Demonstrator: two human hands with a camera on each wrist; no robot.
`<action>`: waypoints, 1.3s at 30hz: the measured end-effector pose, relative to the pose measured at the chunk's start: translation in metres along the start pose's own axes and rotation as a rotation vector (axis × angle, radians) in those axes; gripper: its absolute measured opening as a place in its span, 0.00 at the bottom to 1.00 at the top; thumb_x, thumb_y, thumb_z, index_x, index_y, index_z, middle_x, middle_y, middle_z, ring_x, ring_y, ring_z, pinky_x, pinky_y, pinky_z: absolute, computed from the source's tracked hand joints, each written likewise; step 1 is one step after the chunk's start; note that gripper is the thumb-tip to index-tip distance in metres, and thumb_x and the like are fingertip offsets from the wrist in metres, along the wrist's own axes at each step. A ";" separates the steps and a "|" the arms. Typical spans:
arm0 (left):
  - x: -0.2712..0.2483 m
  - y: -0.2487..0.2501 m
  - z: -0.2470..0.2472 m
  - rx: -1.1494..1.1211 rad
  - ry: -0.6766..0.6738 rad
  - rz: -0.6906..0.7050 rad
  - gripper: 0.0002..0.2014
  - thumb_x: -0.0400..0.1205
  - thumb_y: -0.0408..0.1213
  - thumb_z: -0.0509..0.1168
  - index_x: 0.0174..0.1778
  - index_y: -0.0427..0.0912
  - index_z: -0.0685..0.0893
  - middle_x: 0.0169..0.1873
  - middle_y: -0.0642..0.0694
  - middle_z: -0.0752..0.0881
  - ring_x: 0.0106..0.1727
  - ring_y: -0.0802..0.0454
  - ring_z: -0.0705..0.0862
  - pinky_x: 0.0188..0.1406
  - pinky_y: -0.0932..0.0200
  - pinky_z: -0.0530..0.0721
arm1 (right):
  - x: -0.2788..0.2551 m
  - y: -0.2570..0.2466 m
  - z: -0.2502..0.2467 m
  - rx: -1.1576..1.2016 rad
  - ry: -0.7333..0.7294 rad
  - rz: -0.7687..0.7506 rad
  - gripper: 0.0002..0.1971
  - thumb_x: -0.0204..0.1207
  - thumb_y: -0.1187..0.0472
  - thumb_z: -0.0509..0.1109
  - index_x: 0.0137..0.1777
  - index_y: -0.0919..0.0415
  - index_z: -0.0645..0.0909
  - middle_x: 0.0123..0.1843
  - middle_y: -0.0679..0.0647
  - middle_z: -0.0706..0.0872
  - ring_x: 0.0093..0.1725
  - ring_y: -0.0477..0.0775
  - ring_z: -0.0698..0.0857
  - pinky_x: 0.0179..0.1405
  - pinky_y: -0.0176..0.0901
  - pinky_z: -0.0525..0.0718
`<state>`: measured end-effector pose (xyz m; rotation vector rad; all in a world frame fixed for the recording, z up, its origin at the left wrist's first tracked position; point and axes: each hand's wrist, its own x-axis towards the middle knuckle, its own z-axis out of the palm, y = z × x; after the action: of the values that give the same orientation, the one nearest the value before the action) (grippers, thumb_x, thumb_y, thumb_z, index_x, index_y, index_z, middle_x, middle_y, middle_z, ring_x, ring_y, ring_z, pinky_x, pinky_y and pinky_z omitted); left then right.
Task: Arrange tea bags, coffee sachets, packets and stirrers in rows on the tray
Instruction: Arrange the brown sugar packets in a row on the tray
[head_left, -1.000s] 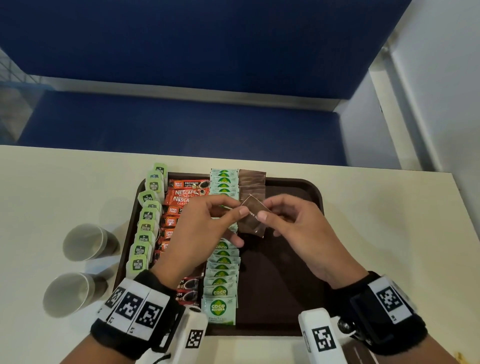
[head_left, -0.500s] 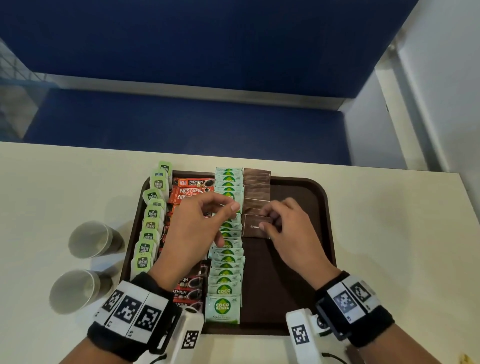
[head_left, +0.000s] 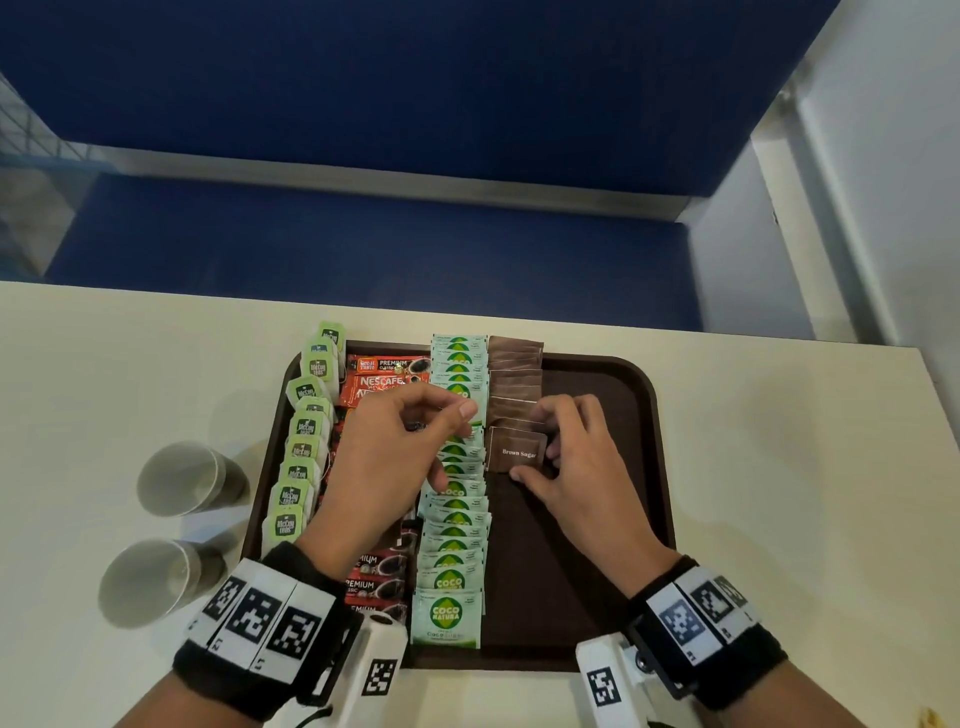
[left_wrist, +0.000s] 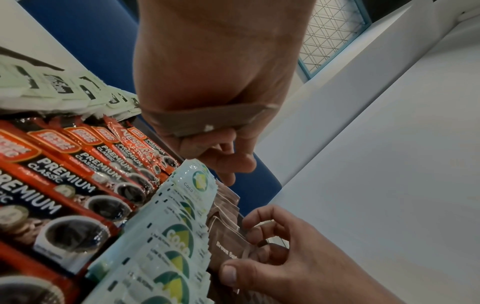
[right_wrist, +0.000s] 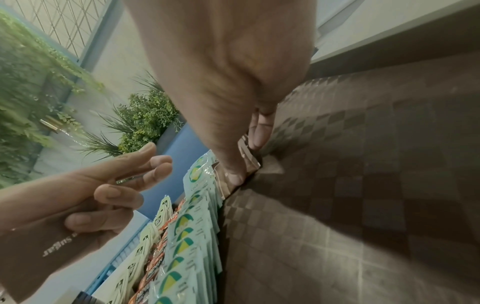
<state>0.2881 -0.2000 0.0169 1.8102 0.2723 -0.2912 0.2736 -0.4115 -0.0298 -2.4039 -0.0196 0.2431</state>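
Note:
A brown tray (head_left: 613, 519) holds four rows: green tea bags (head_left: 304, 426), red coffee sachets (head_left: 382, 382), pale green Coco packets (head_left: 452, 551) and brown sugar packets (head_left: 514, 379). My right hand (head_left: 545, 447) pinches one brown sugar packet (head_left: 517, 452) by its right edge, flat at the near end of the brown row. The left wrist view shows this packet (left_wrist: 228, 244) under the right hand's fingers (left_wrist: 259, 222). My left hand (head_left: 441, 421) hovers over the Coco row, gripping a small stack of spare brown sugar packets (right_wrist: 39, 257) in its palm.
Two paper cups (head_left: 182, 478) (head_left: 150, 582) lie on the cream table (head_left: 779, 493) left of the tray. The tray's right half is bare. A blue bench (head_left: 363, 249) runs behind the table, with a white wall to the right.
The right hand took a brown sugar packet from between both hands and lowered it onto the tray at the near end of the brown row. The left hand drew back slightly.

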 end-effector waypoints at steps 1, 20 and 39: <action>0.000 0.000 0.000 0.000 0.001 0.003 0.06 0.87 0.47 0.76 0.50 0.50 0.94 0.42 0.52 0.96 0.19 0.49 0.83 0.22 0.66 0.78 | 0.000 0.000 0.000 0.009 -0.001 0.005 0.31 0.73 0.58 0.88 0.68 0.44 0.74 0.64 0.42 0.70 0.49 0.35 0.81 0.54 0.34 0.84; 0.016 0.018 0.042 -0.213 0.182 -0.031 0.17 0.92 0.52 0.68 0.50 0.43 0.92 0.28 0.51 0.83 0.27 0.58 0.83 0.31 0.61 0.83 | -0.025 -0.077 -0.042 0.811 -0.284 0.226 0.15 0.76 0.54 0.85 0.57 0.61 0.90 0.48 0.60 0.94 0.46 0.56 0.94 0.47 0.49 0.95; 0.004 0.028 0.021 -0.267 -0.025 -0.084 0.27 0.86 0.65 0.64 0.55 0.43 0.93 0.41 0.48 0.92 0.39 0.54 0.93 0.36 0.68 0.87 | -0.019 -0.052 -0.051 0.845 -0.194 0.248 0.06 0.83 0.69 0.77 0.57 0.66 0.88 0.50 0.63 0.95 0.47 0.62 0.96 0.60 0.56 0.94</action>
<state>0.2999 -0.2275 0.0352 1.5338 0.3530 -0.3203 0.2669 -0.4081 0.0454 -1.5321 0.2453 0.4870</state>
